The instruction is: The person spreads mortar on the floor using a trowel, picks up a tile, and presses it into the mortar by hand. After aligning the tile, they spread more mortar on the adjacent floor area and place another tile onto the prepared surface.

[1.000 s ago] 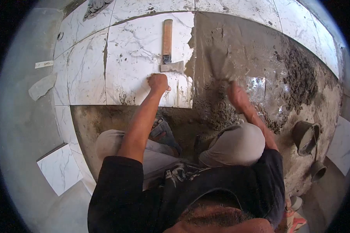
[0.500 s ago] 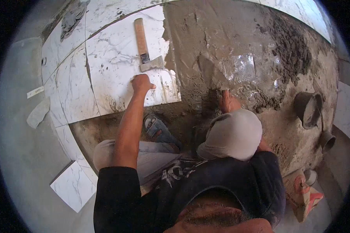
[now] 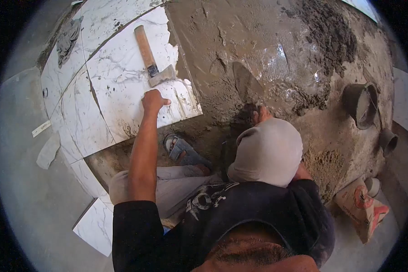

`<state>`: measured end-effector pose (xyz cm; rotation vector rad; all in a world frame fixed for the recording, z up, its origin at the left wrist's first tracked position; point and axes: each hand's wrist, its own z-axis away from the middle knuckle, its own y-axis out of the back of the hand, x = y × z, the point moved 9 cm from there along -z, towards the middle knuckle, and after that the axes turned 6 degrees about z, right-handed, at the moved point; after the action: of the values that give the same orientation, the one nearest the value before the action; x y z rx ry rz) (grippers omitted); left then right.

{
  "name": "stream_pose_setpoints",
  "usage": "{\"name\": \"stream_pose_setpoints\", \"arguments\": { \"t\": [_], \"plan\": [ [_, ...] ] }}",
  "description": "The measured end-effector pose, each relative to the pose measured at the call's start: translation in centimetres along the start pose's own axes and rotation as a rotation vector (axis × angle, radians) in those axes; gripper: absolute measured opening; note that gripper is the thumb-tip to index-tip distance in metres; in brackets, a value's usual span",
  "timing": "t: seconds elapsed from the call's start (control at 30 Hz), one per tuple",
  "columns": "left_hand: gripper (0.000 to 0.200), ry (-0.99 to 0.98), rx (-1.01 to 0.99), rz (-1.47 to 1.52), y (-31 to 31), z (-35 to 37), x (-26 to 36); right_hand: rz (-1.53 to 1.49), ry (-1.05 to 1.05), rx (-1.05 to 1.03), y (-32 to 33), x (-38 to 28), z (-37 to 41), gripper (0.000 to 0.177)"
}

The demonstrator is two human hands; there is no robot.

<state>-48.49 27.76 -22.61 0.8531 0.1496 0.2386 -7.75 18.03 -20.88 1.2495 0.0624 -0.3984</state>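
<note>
My left hand (image 3: 154,100) is a closed fist with the thumb out, leaning on a white marbled tile (image 3: 118,68) near its front edge. Just beyond it on the tile lies a hatchet (image 3: 147,52) with a wooden handle, its metal head toward the hand. My right hand (image 3: 261,115) is low over the wet grey mortar (image 3: 213,50), its fingers curled and partly hidden by my raised knee. Against that hand, a mud-coated trowel (image 3: 248,82) lies on the mortar; its handle is hidden.
A dark bucket (image 3: 361,105) and a smaller container (image 3: 388,141) stand at right. Below them is a torn paper sack (image 3: 361,206). A loose tile (image 3: 96,226) lies lower left, a grey cloth (image 3: 69,41) upper left. My sandalled foot (image 3: 183,149) is between my hands.
The head view has shifted and turned slightly, so the tiles and hatchet appear farther left. Both hands stay in nearly the same places on the tile and at the mortar.
</note>
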Motion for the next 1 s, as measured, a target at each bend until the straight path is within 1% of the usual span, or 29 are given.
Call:
{"name": "stream_pose_setpoints", "arguments": {
  "t": [0.03, 0.07, 0.1, 0.13, 0.17, 0.2, 0.27, 0.3, 0.37, 0.4, 0.47, 0.53, 0.6, 0.63, 0.7, 0.73, 0.8, 0.87, 0.93, 1.0],
  "plan": [
    [0.052, 0.000, -0.003, -0.008, -0.1, 0.0, -0.1, -0.180, -0.100, -0.215, -0.5, -0.1, 0.4, 0.029],
    [0.052, -0.004, -0.003, -0.018, -0.2, -0.2, 0.0, -0.362, -0.204, -0.426, -1.4, -0.3, 1.2, 0.032],
    [0.052, -0.015, -0.002, -0.022, -0.2, -0.5, 0.0, -0.366, -0.213, -0.420, -3.5, 0.6, 1.4, 0.032],
    [0.053, -0.030, -0.008, -0.026, -0.6, -0.7, -0.2, -0.476, -0.006, -0.292, -5.9, 0.2, 1.2, 0.029],
    [0.054, -0.046, -0.013, -0.029, -0.8, -0.9, -0.1, -0.578, 0.202, -0.157, -6.3, -0.4, 1.2, 0.027],
    [0.054, -0.061, -0.012, -0.033, -0.6, -0.7, 0.3, -0.577, 0.191, -0.146, -5.3, -0.8, 0.5, 0.027],
    [0.057, -0.062, -0.005, -0.016, -0.1, -0.1, 0.5, -0.001, 0.127, -0.296, -3.0, -2.5, -0.6, 0.024],
    [0.057, -0.059, 0.022, -0.020, -0.3, -0.2, 0.2, -0.005, 0.122, -0.304, -2.2, -2.5, -0.3, 0.024],
    [0.057, -0.050, 0.036, -0.014, -0.3, -0.1, 0.0, -0.113, -0.198, -0.192, 0.1, 0.4, -0.5, 0.025],
    [0.057, -0.045, 0.053, -0.008, -0.2, -0.2, -0.1, -0.114, -0.190, -0.189, 0.8, 0.0, -1.0, 0.025],
    [0.057, -0.057, 0.043, -0.014, -0.1, -0.4, -0.2, -0.130, -0.141, -0.428, -0.3, -0.9, -1.1, 0.027],
    [0.057, -0.109, 0.026, -0.030, -0.3, -0.7, 0.7, -0.133, 0.166, -0.426, -1.4, -4.4, -2.5, 0.025],
    [0.058, -0.094, 0.014, -0.027, -0.4, -0.5, 0.5, -0.221, 0.401, -0.323, -0.9, -7.6, -4.6, 0.026],
    [0.058, -0.117, 0.021, -0.034, -0.3, -0.5, 0.8, -0.223, 0.384, -0.305, -0.9, -7.1, -4.9, 0.026],
    [0.059, -0.079, 0.043, -0.048, -0.4, -0.3, 0.3, -0.235, 0.250, -0.333, -1.7, -5.5, -5.2, 0.029],
    [0.059, -0.083, 0.040, -0.047, -0.5, -0.4, 0.4, -0.232, 0.245, -0.334, -0.2, -5.2, -4.8, 0.029],
    [0.059, -0.077, 0.021, -0.054, -0.5, -0.3, 0.4, -0.128, 0.032, -0.454, 3.0, -1.8, -3.3, 0.030],
    [0.059, -0.058, 0.014, -0.039, -0.1, -0.2, 0.6, -0.119, 0.013, -0.257, 1.7, 3.7, -2.7, 0.032],
    [0.058, -0.044, -0.001, -0.031, -0.1, 0.0, 0.5, -0.058, -0.071, -0.249, 2.2, 8.4, -1.9, 0.032],
    [0.056, -0.051, -0.003, -0.041, 0.0, -0.1, 0.7, -0.053, -0.264, -0.260, 4.2, 11.6, -1.2, 0.033]
  ]
}}
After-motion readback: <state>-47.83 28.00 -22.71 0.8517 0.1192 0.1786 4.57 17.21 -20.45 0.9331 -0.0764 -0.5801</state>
